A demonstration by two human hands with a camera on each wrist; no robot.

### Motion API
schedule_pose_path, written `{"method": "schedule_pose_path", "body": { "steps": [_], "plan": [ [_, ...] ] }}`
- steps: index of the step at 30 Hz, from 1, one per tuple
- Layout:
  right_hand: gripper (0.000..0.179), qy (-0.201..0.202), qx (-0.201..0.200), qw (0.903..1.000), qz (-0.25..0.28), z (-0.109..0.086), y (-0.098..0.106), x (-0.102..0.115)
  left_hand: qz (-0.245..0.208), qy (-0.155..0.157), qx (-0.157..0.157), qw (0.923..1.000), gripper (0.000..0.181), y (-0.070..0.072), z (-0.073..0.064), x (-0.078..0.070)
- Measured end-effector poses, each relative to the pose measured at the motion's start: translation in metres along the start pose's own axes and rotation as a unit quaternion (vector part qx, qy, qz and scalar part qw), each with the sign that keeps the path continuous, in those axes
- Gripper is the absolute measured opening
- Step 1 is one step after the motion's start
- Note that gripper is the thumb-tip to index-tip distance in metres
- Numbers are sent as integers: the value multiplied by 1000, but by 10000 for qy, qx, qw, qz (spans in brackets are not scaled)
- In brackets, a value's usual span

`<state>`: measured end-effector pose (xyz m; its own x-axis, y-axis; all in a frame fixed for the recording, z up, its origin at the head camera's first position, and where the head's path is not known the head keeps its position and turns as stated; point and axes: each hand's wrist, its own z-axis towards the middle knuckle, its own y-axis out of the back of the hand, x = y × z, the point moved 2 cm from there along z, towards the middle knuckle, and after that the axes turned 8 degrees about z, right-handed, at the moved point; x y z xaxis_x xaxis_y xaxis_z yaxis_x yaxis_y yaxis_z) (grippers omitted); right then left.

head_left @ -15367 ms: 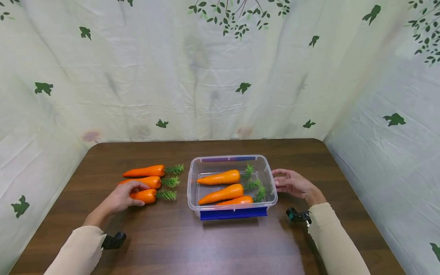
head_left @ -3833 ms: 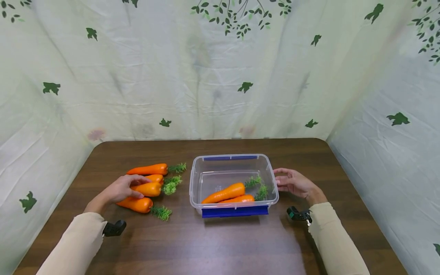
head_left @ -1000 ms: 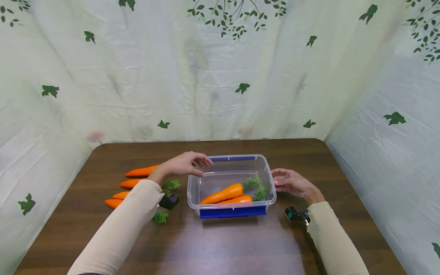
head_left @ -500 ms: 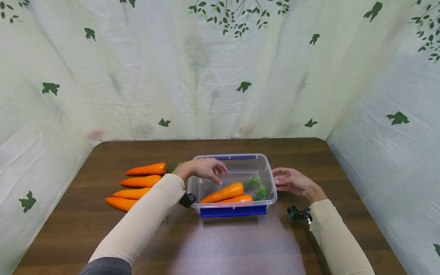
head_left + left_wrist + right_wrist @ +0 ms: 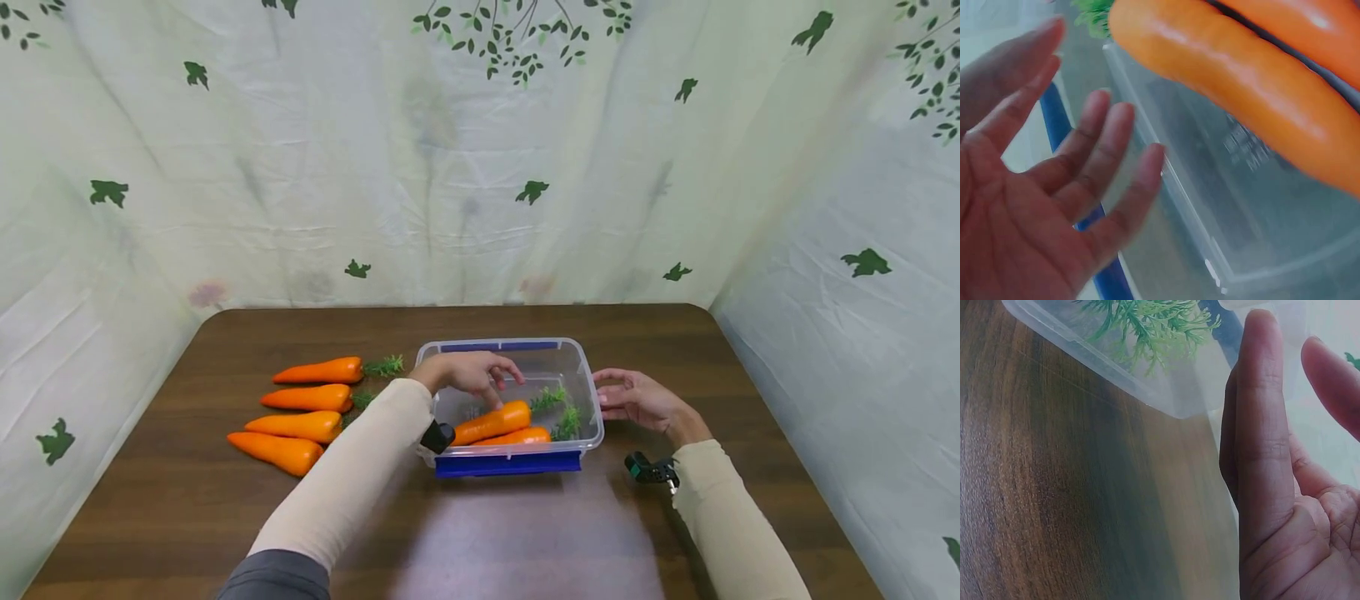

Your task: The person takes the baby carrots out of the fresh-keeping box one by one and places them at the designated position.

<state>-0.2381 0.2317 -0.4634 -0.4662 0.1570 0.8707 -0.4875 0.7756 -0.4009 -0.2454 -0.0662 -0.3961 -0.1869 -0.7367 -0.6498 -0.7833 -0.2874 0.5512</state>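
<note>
A clear plastic box [image 5: 577, 367] with blue clips stands mid-table, holding two orange carrots with green tops. The upper carrot [image 5: 495, 422] lies in front of the other carrot [image 5: 528, 437]. My left hand [image 5: 472, 373] hovers inside the box over the upper carrot. In the left wrist view, its fingers [image 5: 1113, 134] are spread and loosely bent beside the carrot [image 5: 1235, 75], with nothing in them. My right hand [image 5: 637, 400] rests its fingertips at the box's right wall. The right wrist view shows its fingers [image 5: 1263, 425] straight near the box corner, by a green carrot top [image 5: 1141, 328].
Several more carrots lie in a rough row left of the box, among them the back carrot [image 5: 318, 371] and the front carrot [image 5: 277, 451]. My left forearm hides some of their tops. A patterned cloth [image 5: 480, 150] hangs behind the brown table [image 5: 540, 533].
Since the oldest frame, one carrot has gone from the box and the left row has one more. Lately my left hand has moved right, from the row into the box. The right hand stays put.
</note>
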Motion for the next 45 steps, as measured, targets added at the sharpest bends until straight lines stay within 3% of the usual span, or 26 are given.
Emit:
{"method": "schedule_pose_path", "body": {
  "steps": [9, 18, 27, 45],
  "plan": [
    [28, 117, 21, 9999, 60, -1, 2, -1, -685, 323, 540, 9957, 52, -1, 6, 4],
    [29, 130, 63, 9999, 83, 1, 0, -3, -461, 677, 982, 9918, 51, 0, 16, 7],
    [29, 126, -17, 9999, 70, 0, -2, -3, -678, 957, 1525, 9813, 58, -7, 29, 10],
    [31, 125, -4, 9995, 283, 0, -1, -4, -541, 1143, 1531, 9801, 52, -10, 34, 6]
  ]
}}
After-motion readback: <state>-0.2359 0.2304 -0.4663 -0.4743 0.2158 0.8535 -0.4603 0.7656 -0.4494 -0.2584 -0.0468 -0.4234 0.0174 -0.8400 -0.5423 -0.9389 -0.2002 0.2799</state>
